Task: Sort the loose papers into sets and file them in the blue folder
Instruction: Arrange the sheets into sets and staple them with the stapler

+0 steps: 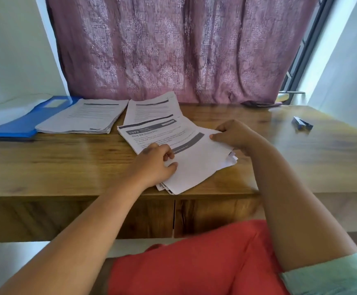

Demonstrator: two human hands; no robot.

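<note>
Sorting is under way: both hands grip the loose papers (186, 158) at the table (66, 167) front edge, the left hand (154, 165) pinching the near side, the right hand (230, 135) the far corner. The next move likely calls for lifting the top sheet toward the sorted stack (83, 118) beside the blue folder (19, 122), over bare wood left of the papers.

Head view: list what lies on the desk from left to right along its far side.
Blue folder → thick stack of printed papers → single printed sheet → small blue object, too blurred to identify.
</note>
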